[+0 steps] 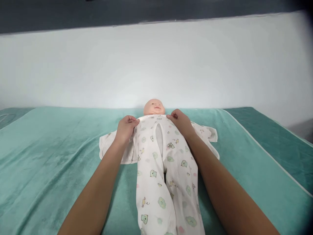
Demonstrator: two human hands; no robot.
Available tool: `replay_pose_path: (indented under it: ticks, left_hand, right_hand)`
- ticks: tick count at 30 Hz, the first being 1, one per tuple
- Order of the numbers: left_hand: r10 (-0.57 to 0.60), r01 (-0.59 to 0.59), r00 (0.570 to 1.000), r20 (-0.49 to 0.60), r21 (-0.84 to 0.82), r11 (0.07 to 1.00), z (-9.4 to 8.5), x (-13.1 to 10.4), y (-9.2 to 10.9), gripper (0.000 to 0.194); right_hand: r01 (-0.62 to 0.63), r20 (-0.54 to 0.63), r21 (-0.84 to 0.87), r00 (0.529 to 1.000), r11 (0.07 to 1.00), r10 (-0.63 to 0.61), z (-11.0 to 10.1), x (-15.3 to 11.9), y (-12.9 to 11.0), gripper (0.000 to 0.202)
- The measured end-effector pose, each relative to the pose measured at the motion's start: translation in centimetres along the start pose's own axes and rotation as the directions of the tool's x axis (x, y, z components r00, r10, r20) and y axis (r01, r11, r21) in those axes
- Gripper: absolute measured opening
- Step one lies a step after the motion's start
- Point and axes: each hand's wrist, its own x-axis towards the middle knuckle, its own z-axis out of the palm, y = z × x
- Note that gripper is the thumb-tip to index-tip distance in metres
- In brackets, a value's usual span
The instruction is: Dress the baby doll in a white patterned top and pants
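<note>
A baby doll (154, 107) lies on its back at the far side of the bed, only its head showing. White baby pants (156, 176) with a green animal print are spread over its body, waistband near the chin and legs toward me. An oval slit opens in their upper middle. My left hand (127, 128) pinches the left corner of the waistband. At the opposite corner, my right hand (180, 122) has its fingers closed on the fabric. Parts of a matching white baby shirt (107, 143) stick out on both sides beneath the pants and my arms.
A teal plush blanket (61, 156) covers the bed, with wrinkles at the left and a pale seam at the right. Behind the doll's head rises a white wall (156, 65), with a dark band (156, 11) along its top.
</note>
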Motion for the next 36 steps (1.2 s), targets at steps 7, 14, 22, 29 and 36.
replay_pose_path:
  ticks: [7, 14, 22, 29, 36]
  left_hand:
    - [0.411, -0.415, 0.908, 0.08, 0.304, 0.857, 0.7, -0.9, -1.3, 0.027]
    - [0.457, -0.511, 0.859, 0.229, 0.421, 0.75, -0.3, -1.6, -2.2, 0.041]
    - [0.607, -0.603, 0.767, 0.21, 0.561, 0.567, -1.4, -4.7, -4.3, 0.044]
    - [0.569, -0.576, 0.799, 0.195, 0.522, 0.629, -3.3, -10.2, -5.1, 0.034]
    - [0.296, -0.397, 0.899, 0.322, 0.317, 0.861, -5.6, -20.1, -5.0, 0.02]
  right_hand:
    - [0.106, 0.112, 0.212, 0.985, 0.971, -0.132, -0.3, -1.3, 0.0, 0.021]
    - [0.178, 0.137, 0.172, 0.97, 0.969, -0.203, -1.5, -3.9, -0.9, 0.036]
    - [0.438, -0.045, 0.029, 0.899, 0.899, -0.436, -1.6, -7.2, 2.0, 0.044]
    - [0.287, -0.049, 0.157, 0.958, 0.945, -0.283, -2.0, -12.4, 2.4, 0.05]
    - [0.112, 0.08, 0.232, 0.988, 0.966, -0.134, -3.9, -19.4, 1.3, 0.048]
